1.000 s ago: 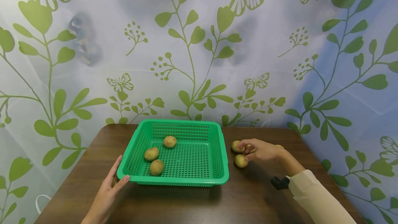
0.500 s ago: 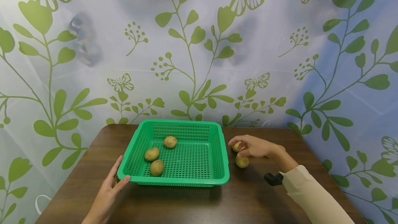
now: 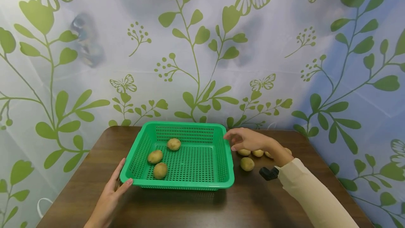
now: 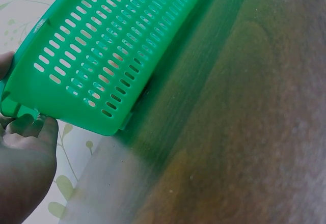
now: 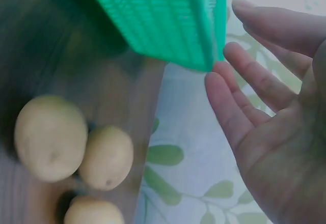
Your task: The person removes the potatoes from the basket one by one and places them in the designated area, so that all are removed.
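A green plastic basket [image 3: 177, 185] with slotted walls stands on the table. Three potatoes lie in its left half, among them a potato [image 3: 160, 170] near the front. My left hand [image 3: 109, 196] grips the front left corner, thumb on the rim; in the left wrist view its fingers curl beneath the rim. At the back right corner hovers my right hand [image 3: 248, 139], fingers loosely bent and holding nothing. The right wrist view has its fingertips [image 5: 216, 76] close to the basket's rim; whether they touch it is unclear. Below that hand a potato [image 3: 247, 164] lies on the table.
Behind that potato, several more potatoes [image 3: 257, 153] lie right of the basket, partly hidden by the right hand and forearm. The brown wooden table [image 3: 177, 210] ends at a patterned curtain [image 3: 202, 62]. A black device [image 3: 269, 173] is worn at the right wrist.
My right hand has moved left and up from the loose potatoes to the basket's right rim, with nothing in it. More of the potatoes show now. The left hand and basket have stayed put.
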Available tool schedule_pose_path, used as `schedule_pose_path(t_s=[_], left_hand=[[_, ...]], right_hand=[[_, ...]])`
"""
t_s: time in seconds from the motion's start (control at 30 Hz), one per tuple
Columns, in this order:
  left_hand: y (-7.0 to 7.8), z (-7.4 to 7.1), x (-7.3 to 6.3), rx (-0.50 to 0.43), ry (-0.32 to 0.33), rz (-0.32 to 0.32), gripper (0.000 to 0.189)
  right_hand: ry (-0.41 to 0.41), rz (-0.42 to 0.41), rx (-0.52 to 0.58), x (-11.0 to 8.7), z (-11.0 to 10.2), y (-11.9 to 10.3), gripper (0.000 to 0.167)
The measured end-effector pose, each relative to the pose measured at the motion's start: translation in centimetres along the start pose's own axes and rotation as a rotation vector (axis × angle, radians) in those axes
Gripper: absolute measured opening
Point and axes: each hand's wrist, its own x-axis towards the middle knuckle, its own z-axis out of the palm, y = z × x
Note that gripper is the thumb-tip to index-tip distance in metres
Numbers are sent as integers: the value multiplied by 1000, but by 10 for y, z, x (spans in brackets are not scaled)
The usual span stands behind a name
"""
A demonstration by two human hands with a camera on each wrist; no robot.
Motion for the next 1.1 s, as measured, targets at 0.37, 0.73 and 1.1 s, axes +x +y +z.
schedule_pose_path(t_s=[0.37, 0.73, 1.1], left_hand=[[1, 0, 1, 8, 1, 13, 73], [0, 0, 1, 2, 4, 11, 74], [-2, 3, 2, -23, 5, 44, 73]], right_hand=[[3, 13, 98, 29, -1, -26, 41], [-30, -17, 52, 55, 3, -34, 45], [-50, -34, 40, 91, 18, -55, 42]])
